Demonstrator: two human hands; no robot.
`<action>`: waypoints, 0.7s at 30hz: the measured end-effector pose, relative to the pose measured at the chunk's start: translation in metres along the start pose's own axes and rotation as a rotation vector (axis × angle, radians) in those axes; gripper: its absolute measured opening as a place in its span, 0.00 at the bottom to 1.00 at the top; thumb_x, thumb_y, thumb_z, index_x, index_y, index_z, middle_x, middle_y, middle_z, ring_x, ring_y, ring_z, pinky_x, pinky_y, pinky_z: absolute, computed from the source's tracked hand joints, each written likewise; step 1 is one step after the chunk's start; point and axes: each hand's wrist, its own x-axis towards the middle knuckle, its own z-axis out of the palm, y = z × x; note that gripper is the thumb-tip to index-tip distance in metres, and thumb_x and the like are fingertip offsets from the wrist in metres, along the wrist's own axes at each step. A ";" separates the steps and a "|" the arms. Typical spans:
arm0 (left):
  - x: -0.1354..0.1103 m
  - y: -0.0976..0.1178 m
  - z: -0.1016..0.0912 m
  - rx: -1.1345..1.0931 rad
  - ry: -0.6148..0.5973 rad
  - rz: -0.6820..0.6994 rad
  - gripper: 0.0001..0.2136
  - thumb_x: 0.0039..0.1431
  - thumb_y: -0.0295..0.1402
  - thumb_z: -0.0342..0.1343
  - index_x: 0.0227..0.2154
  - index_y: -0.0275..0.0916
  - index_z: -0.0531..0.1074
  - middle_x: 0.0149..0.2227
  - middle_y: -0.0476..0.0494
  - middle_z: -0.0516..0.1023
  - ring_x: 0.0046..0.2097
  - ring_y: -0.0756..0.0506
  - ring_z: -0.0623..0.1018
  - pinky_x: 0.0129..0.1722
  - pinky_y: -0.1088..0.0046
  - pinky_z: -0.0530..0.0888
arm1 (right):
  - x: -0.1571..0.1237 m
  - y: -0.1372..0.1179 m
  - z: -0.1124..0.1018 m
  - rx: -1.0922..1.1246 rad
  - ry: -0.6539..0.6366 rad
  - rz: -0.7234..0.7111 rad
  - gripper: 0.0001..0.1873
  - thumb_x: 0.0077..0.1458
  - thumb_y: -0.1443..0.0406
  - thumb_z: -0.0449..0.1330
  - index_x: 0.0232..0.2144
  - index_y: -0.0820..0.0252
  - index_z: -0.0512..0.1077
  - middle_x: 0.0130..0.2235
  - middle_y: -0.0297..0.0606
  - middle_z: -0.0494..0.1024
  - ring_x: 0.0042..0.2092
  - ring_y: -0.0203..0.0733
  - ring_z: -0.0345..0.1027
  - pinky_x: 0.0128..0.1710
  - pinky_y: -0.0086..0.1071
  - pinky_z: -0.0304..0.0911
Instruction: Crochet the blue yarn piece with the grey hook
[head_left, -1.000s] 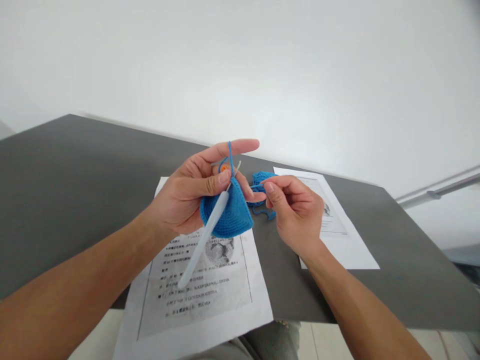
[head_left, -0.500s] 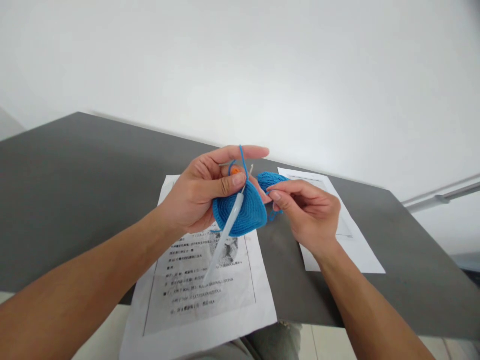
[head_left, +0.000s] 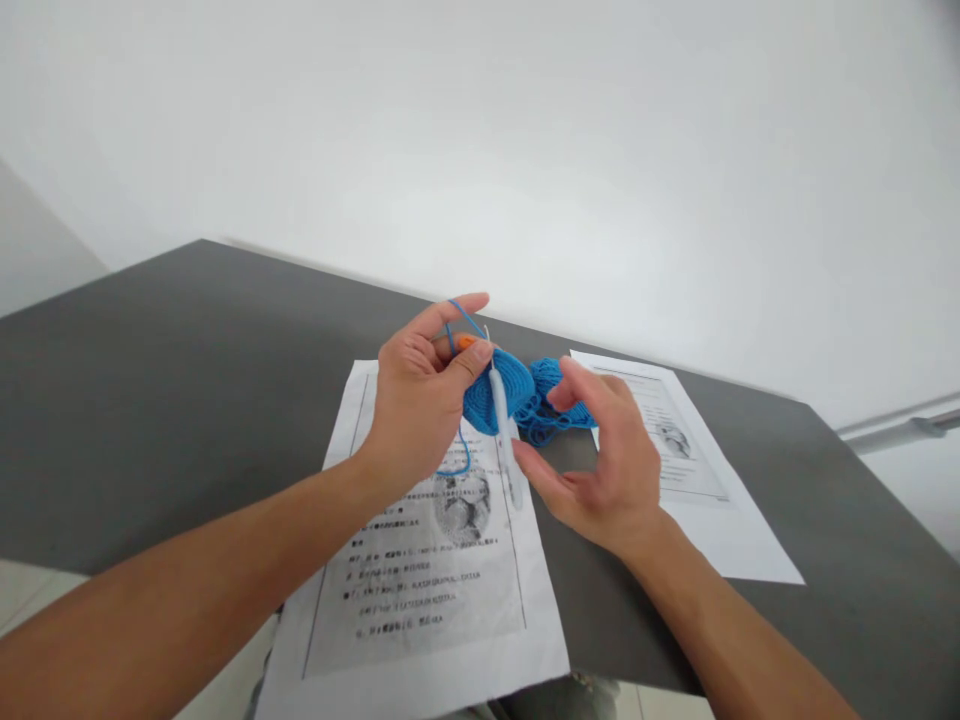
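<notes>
My left hand (head_left: 424,390) pinches a round blue crochet piece (head_left: 517,375) between thumb and fingers, and a strand of blue yarn runs over its raised index finger. A small orange item (head_left: 466,341) shows beside the thumb. Hanging across the front of the piece is a crochet hook (head_left: 501,405) with a pale handle, its metal tip up by the left thumb. My right hand (head_left: 604,460) is open, thumb and index finger apart, with the thumb close to the hook's handle; whether they touch I cannot tell.
Behind the crochet piece lies a ball of blue yarn (head_left: 551,378) with loose loops. One printed sheet (head_left: 420,640) lies under my left hand, overhanging the grey table's (head_left: 225,400) near edge. Another sheet (head_left: 720,510) lies at right. A white wall (head_left: 480,150) stands behind.
My right hand has let go of the yarn it pinched and opened beside the hook. The hook's handle has swung from lower left to lower right. The left index finger's yarn slants more.
</notes>
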 end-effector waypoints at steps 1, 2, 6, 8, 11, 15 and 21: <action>-0.002 0.001 0.001 0.014 0.006 0.016 0.20 0.51 0.24 0.75 0.48 0.38 0.82 0.26 0.53 0.81 0.27 0.51 0.79 0.27 0.79 0.75 | 0.001 -0.002 0.000 0.003 0.002 -0.063 0.42 0.64 0.62 0.70 0.74 0.59 0.60 0.45 0.45 0.82 0.42 0.51 0.77 0.42 0.47 0.77; -0.004 0.002 0.002 0.032 0.007 0.027 0.19 0.52 0.23 0.74 0.48 0.39 0.82 0.26 0.53 0.81 0.27 0.51 0.78 0.27 0.78 0.74 | 0.002 -0.005 0.001 0.015 0.000 -0.117 0.40 0.64 0.62 0.70 0.73 0.61 0.61 0.42 0.44 0.83 0.40 0.50 0.77 0.40 0.46 0.76; -0.013 0.004 0.008 0.105 -0.033 0.016 0.19 0.54 0.25 0.73 0.49 0.39 0.83 0.25 0.52 0.81 0.26 0.50 0.77 0.26 0.78 0.72 | 0.006 -0.014 0.002 0.051 0.050 -0.186 0.25 0.67 0.66 0.67 0.64 0.64 0.72 0.37 0.43 0.83 0.36 0.46 0.75 0.34 0.42 0.74; -0.016 0.003 0.009 0.107 -0.055 0.003 0.19 0.54 0.26 0.73 0.50 0.38 0.83 0.26 0.52 0.81 0.25 0.51 0.76 0.25 0.77 0.71 | 0.007 -0.017 -0.001 0.026 0.064 -0.156 0.19 0.65 0.69 0.67 0.58 0.63 0.76 0.38 0.44 0.83 0.36 0.46 0.77 0.34 0.42 0.76; -0.015 0.000 0.008 0.063 -0.092 -0.023 0.19 0.53 0.27 0.75 0.49 0.38 0.83 0.26 0.51 0.81 0.24 0.51 0.74 0.24 0.78 0.70 | 0.008 -0.020 -0.007 -0.036 0.054 -0.102 0.17 0.64 0.71 0.67 0.54 0.61 0.77 0.38 0.45 0.84 0.36 0.46 0.78 0.35 0.41 0.78; -0.011 -0.003 0.005 -0.037 -0.125 -0.088 0.22 0.50 0.29 0.77 0.50 0.37 0.82 0.26 0.50 0.82 0.25 0.51 0.76 0.25 0.78 0.72 | 0.008 -0.022 -0.010 -0.063 0.025 -0.095 0.22 0.64 0.74 0.66 0.59 0.59 0.76 0.39 0.45 0.85 0.36 0.46 0.78 0.35 0.41 0.79; -0.008 -0.002 0.004 -0.141 -0.074 -0.175 0.25 0.52 0.24 0.72 0.55 0.35 0.80 0.27 0.48 0.83 0.28 0.50 0.80 0.29 0.78 0.75 | 0.006 -0.020 -0.004 -0.122 0.052 -0.186 0.35 0.63 0.77 0.65 0.70 0.64 0.69 0.43 0.49 0.84 0.41 0.51 0.80 0.39 0.45 0.80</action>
